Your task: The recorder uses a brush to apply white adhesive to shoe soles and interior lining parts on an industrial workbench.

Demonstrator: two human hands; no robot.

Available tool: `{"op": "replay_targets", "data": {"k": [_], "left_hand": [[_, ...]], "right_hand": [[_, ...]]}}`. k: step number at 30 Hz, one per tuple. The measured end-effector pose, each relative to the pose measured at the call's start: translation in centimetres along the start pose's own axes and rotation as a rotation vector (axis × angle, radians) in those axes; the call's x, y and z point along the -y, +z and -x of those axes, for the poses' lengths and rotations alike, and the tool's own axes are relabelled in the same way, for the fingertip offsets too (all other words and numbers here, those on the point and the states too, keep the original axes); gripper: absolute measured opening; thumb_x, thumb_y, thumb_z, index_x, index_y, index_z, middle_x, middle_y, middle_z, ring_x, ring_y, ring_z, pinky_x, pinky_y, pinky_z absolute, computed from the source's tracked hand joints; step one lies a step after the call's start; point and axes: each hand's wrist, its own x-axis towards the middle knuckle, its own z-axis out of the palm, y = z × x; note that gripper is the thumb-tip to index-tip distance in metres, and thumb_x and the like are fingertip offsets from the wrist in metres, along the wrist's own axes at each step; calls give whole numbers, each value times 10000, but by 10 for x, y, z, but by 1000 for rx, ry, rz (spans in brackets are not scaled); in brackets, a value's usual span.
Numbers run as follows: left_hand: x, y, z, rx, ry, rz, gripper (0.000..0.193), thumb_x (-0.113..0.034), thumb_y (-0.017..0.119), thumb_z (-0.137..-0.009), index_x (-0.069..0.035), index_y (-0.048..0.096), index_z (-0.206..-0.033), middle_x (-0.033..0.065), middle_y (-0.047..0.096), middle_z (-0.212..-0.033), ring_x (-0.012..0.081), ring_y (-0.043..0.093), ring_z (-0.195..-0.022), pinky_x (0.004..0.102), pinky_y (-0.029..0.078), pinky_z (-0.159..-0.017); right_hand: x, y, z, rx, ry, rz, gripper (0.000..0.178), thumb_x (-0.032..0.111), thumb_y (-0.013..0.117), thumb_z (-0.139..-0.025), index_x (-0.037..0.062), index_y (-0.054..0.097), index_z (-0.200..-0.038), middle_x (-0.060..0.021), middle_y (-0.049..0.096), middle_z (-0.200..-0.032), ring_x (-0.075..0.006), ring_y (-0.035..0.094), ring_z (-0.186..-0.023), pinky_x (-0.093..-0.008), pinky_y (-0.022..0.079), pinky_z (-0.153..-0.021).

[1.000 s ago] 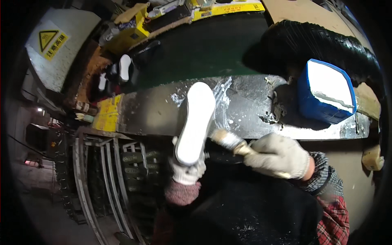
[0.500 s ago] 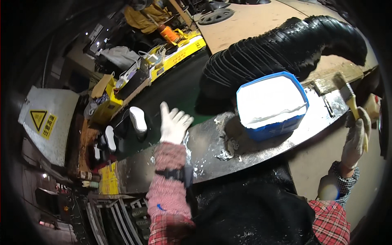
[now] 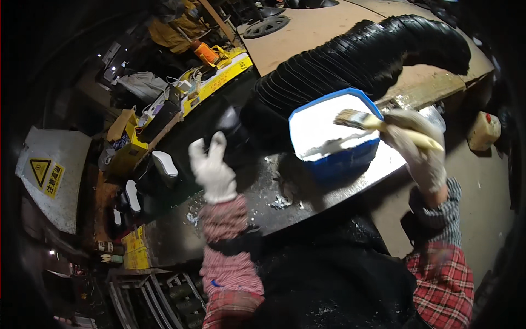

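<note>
flat paintbrush (image 3: 371, 123) with brown bristles, whitish ferrule and cream handle, over white paste (image 3: 318, 122) near the right rim of a blue tub (image 3: 339, 166); hard to tell whether touching. clasped in the gloved right hand (image 3: 421, 160), with the handle partly hidden. on the gloved left hand (image 3: 213, 171), released, parted fingers, near a blurred grey shape (image 3: 234, 123), unclear.

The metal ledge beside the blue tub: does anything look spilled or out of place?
Yes. White smears and clumps mark the metal ledge, left of the blue tub. They look like spills because similar white material fills the tub; whether dry, I cannot tell.
</note>
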Motion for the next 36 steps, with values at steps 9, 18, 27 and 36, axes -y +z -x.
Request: {"op": "replay_targets", "data": {"k": [9, 18, 27, 36], "left_hand": [[-64, -121, 84, 971, 124, -709, 265, -160, 820, -754, -20, 704, -947, 117, 694, -936, 202, 673, -841, 286, 537, -753], [-25, -125, 39, 846, -145, -1320, 492, -227, 642, -855, -93, 563, -1321, 194, 622, -1246, 349, 586, -1168, 416, 450, -1020], [-18, -184, 153, -130, -601, -44, 66, -65, 702, -883, -28, 683, -832, 39, 619, -752, 125, 588, -707, 279, 526, -643], [-34, -212, 182, -129, -672, 233, 91, -88, 624, -917, 0, 647, -915, 86, 628, -825, 170, 611, -747, 304, 537, -674]], "right_hand": [[12, 10, -3, 0, -327, 489, 201, 133, 718, -874, -7, 682, -1014, -122, 697, -878, -209, 670, -775, -303, 525, -711], [23, 11, 70, -6, -165, 527, 140, 5, 675, -856, -56, 674, -982, -139, 695, -881, -190, 663, -795, -294, 525, -735], [44, 130, 51, 241, -310, 35, 275, 61, 662, -885, -55, 633, -1133, -148, 687, -1017, -222, 680, -896, -326, 555, -811], [8, 223, 52, 466, 247, -413, 256, 130, 593, -960, -55, 644, -1128, -143, 695, -1016, -162, 658, -883, -276, 535, -778]]}}
